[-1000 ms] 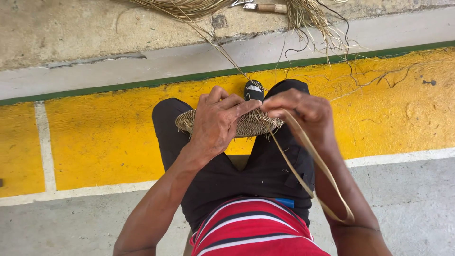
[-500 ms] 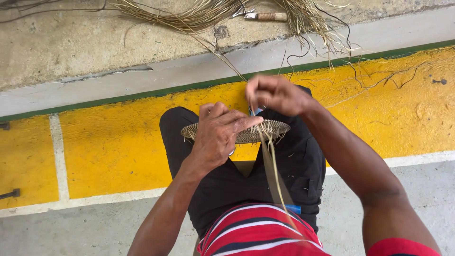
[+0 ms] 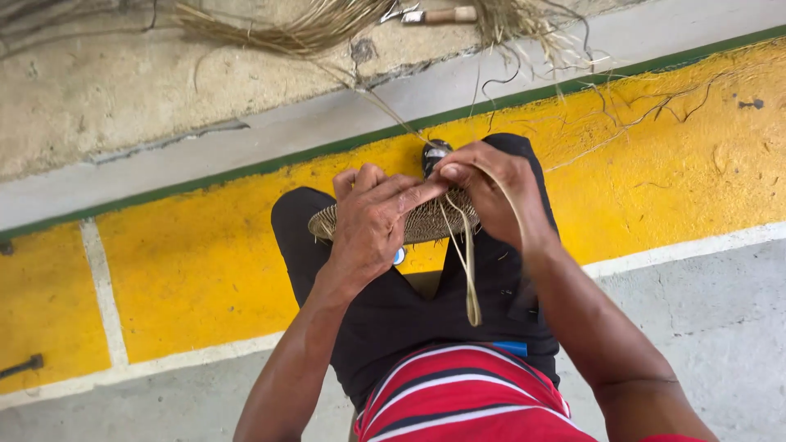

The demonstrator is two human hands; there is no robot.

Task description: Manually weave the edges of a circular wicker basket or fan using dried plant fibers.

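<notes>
While both hands work at knee height, the woven disc (image 3: 426,219) serves as the landmark; it rests flat across the person's lap, over black trousers (image 3: 393,311), and is a round, tan, tightly coiled piece of basketry seen nearly edge-on.

Far left of the disc, a dark metal bolt (image 3: 20,366) lies on the yellow painted floor band (image 3: 188,270), which runs beneath the disc from edge to edge. A white painted line (image 3: 102,295) crosses the band, well left of the disc.

Left hand (image 3: 372,225): lies on top of the disc's left half, fingers curled and close together, gripping the disc, with the forefinger stretched right along its rim toward the other hand.

Just right of the disc's middle, a flat pale fibre strip (image 3: 468,270) hangs down from the rim over the trousers, ending above the red striped shirt (image 3: 467,401).

Right hand (image 3: 495,192): at the disc's right edge, fingertips pinched narrow on the upper end of the strip at the rim. The two hands almost touch there. A dark shoe tip (image 3: 434,153) shows just beyond the disc, between the hands.

Above the disc, past the green edge line (image 3: 246,168), a heap of loose dry fibre (image 3: 311,29) lies on rough concrete. Up and right of the disc, a wooden-handled tool (image 3: 438,15) sits beside more fibre; stray strands trail down onto the yellow band.
</notes>
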